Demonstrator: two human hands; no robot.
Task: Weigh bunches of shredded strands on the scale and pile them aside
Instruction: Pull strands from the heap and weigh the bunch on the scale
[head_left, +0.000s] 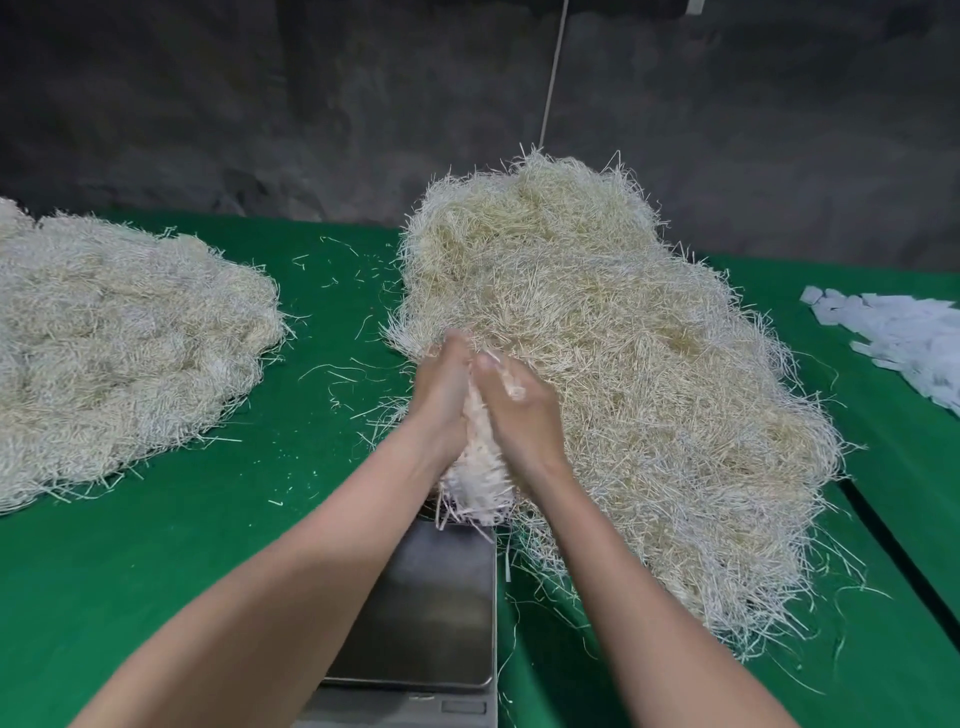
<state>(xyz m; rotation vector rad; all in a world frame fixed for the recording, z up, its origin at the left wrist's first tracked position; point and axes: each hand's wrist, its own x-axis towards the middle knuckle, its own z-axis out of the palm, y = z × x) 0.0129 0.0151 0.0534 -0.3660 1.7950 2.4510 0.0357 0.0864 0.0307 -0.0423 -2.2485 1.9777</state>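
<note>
We start at the bottom centre: scale (431, 613), steel pan bare, sitting between the forearms, within easy reach for a drop. The display at the bottom edge is cut off, no reading.

Just above the pan's far edge, left hand (441, 395) and right hand (519, 410) are together, palms facing, clamped on one bunch of strands (480, 467) from both sides. Loose ends poke out below the wrists, over the pan's far rim. Fingertips are blurred, so we can't tell the exact finger curl. We judge the two-sided squeeze is there to compact the bunch and stop it shedding before weighing.

The hands sit at the near-left edge of the big heap (623, 364), centre-right of frame, likely the source stock, touching the scale's right side.

Left of frame is a flatter pile (119, 338), well apart from the scale, probably the weighed lot.

Stray strands litter the green cloth (208, 545). At the right edge there are white paper slips (909, 332), purpose unclear.
</note>
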